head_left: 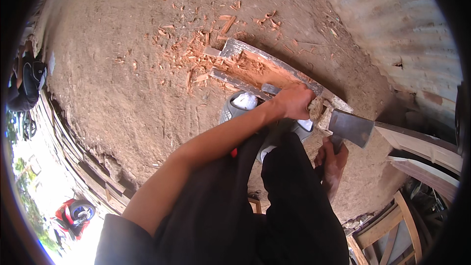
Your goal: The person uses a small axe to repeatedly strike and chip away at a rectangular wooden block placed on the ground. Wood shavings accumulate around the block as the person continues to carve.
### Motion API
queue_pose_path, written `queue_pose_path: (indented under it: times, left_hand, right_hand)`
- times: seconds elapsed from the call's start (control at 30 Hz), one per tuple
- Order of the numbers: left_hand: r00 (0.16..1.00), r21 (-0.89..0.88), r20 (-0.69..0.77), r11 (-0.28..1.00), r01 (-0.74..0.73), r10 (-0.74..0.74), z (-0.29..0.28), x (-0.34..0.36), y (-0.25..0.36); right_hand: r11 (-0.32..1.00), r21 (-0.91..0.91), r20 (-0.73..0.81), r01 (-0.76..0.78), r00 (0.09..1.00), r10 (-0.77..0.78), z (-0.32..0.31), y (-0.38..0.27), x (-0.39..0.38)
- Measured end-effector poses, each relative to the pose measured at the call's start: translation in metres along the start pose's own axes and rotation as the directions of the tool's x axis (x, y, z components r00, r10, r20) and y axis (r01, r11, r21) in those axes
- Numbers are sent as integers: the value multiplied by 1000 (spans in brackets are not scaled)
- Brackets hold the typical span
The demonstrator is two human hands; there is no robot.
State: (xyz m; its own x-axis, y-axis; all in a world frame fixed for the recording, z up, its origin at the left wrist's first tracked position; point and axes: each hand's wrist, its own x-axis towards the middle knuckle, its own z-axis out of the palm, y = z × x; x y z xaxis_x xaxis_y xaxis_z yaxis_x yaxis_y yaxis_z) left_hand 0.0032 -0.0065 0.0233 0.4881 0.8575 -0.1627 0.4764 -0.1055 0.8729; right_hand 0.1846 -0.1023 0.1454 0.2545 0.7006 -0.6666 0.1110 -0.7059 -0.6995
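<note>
A hollowed wooden block (297,72), orange inside and grey outside, lies on the ground in front of me. My left hand (296,101) is closed round a chisel (270,88), whose metal blade points into the hollow. The worn butt of its handle shows past my fist. Lower right, my right hand (335,163) grips the handle of a hatchet (351,127) with a broad, flat metal head. This head is close to the chisel's butt; whether they touch I cannot tell. My grey shoes (228,113) stand against the block's near side.
Wood chips (196,51) litter the dirt ground (113,29) around the block's far left end. A corrugated metal wall (397,34) rises at right, above wooden frames (387,225). A person (27,81) is at the far left; a red motorcycle (71,218) stands lower left.
</note>
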Motion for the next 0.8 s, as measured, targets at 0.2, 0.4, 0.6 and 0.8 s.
queue_pose_path:
  times: [0.2,0.4,0.6,0.8]
  left_hand:
    - [999,51,44,999,8,-10,0,1,-4]
    - [999,33,-33,999,-20,21,1,-3,-7]
    - [998,59,-28,997,-46,48,0,-4,-10]
    - [980,-1,-197,1000,-3,2,-8,-6,-16]
  right_hand:
    - [987,-162,-32,8,999,-13,16,12,10]
    - [994,-47,-27,96,995,-98,10,4,10]
    - [949,-289,18,123,992,-123,13,25,21]
    - [990,120,-65,76,996,-68,18,2,2]
